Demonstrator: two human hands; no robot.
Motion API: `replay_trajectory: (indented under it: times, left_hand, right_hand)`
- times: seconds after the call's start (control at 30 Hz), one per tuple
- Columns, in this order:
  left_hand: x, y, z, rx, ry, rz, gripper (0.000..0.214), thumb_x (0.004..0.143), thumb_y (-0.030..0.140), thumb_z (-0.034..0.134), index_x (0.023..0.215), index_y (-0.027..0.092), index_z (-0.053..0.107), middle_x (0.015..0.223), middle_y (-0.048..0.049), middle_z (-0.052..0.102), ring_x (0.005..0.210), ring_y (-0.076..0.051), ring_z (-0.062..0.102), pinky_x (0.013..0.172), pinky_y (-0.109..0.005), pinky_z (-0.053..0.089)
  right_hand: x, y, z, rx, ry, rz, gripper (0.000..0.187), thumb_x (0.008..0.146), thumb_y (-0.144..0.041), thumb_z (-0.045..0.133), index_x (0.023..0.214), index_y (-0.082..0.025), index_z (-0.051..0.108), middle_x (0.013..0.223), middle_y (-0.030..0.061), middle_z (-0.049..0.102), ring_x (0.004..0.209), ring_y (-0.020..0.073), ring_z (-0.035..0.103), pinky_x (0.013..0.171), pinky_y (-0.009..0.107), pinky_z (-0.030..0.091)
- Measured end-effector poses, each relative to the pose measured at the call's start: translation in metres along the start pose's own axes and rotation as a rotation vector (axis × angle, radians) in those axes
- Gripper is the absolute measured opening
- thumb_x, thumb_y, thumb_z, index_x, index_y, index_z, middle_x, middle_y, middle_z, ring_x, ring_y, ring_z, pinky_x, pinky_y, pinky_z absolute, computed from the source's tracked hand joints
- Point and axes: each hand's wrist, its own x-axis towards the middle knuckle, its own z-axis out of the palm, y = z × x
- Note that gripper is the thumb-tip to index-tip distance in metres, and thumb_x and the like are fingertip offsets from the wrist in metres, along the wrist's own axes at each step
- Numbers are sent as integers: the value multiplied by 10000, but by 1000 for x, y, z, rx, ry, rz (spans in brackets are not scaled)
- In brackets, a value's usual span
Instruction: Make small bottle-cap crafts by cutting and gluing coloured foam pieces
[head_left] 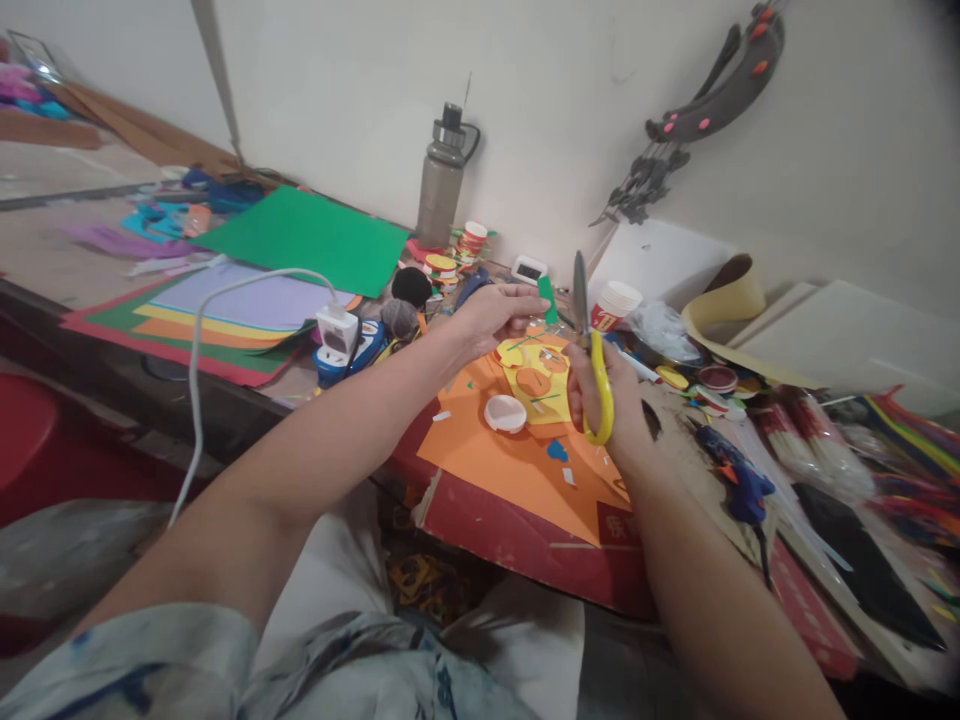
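Head view, right hand [609, 400] scissors [598, 362], left hand [495, 315] strip [547, 298]

Centre frame, the scissors [598, 385] have yellow handles and the paper strip [548, 298] is green, above an orange sheet [495, 445]. Upper left, the paper sheet [307, 238] is green.

The right hand [609, 395] shows only its back, so its fingers [576, 388] in the yellow loop of the scissors [598, 385] are mostly hidden. The 2 blades stand edge-on as 1 line, so their opening cannot be told. The lower end of the green strip [548, 298] is hidden behind the fingers of the left hand [495, 315]. Just beyond the fingers, the print on the white tub [616, 300] is too small to read. Far right of them the coloured sticks [919, 450] are cut off by the edge, and far left the pink clutter [19, 85] is blurred.
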Motion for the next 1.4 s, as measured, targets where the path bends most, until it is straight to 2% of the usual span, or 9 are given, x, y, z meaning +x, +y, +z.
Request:
replay_trajectory:
  times: [0.1, 0.3, 0.4, 0.6, 0.83, 1.0, 1.2, 1.4]
  left_hand:
    - [0, -6, 1, -29, 11, 8, 349, 892, 20, 784, 660, 151, 560, 523, 73, 510, 421, -11, 413, 455, -157, 281]
    - [-6, -18, 10, -77, -3, -17, 331, 928, 17, 722, 708, 172, 529, 537, 80, 533, 432, -20, 491, 467, -152, 327]
    - [-11, -20, 16, -56, -4, -42, 354, 905, 41, 768, 700, 179, 513, 519, 87, 526, 430, -21, 502, 460, -152, 318]
    - [-16, -22, 22, -30, -10, -19, 352, 886, 61, 797, 701, 179, 522, 514, 94, 525, 432, -17, 499, 460, -157, 314]
    - [-12, -33, 18, 5, -29, 30, 339, 812, 148, 905, 722, 162, 578, 561, 90, 559, 453, -15, 503, 486, -155, 353]
    - [-13, -37, 18, 1, -56, 19, 336, 855, 130, 864, 711, 161, 562, 578, 77, 571, 466, -22, 507, 509, -161, 382]
    - [-14, -33, 17, -14, -77, -26, 319, 875, 137, 850, 711, 161, 577, 572, 65, 575, 470, -39, 529, 520, -182, 409]
    - [-11, -27, 17, 27, 17, 92, 422, 817, 205, 931, 643, 161, 550, 526, 67, 540, 475, -20, 478, 509, -165, 336]
  right_hand:
    - [6, 0, 0, 130, 74, 58, 537, 770, -669, 855, 945, -280, 529, 529, -131, 482, 319, 89, 386, 280, 222, 306]
    - [15, 13, -1, 293, 86, -83, 536, 768, -592, 886, 1062, -285, 560, 558, -162, 445, 349, 73, 416, 338, 206, 374]
    - [14, 16, -1, 264, 95, -130, 481, 816, -571, 860, 1063, -267, 582, 555, -147, 474, 354, 78, 444, 343, 212, 371]
    - [6, 9, 1, 227, 140, -212, 445, 861, -536, 837, 1136, -268, 613, 670, -86, 600, 453, 105, 563, 397, 231, 466]
    - [8, 14, 0, 140, 153, -245, 567, 784, -552, 910, 1208, -296, 634, 825, -50, 631, 463, 91, 533, 413, 255, 508]
    - [10, 18, -1, 118, 182, -277, 646, 773, -519, 917, 1309, -310, 624, 916, -26, 614, 540, 108, 571, 481, 287, 568]
    - [8, 13, -3, 116, 121, -260, 631, 785, -527, 889, 1307, -306, 610, 877, -14, 630, 621, 167, 639, 528, 318, 567]
    - [-1, -2, 1, 140, 112, -210, 480, 862, -474, 771, 1268, -326, 561, 835, -48, 581, 520, 124, 545, 465, 290, 491]
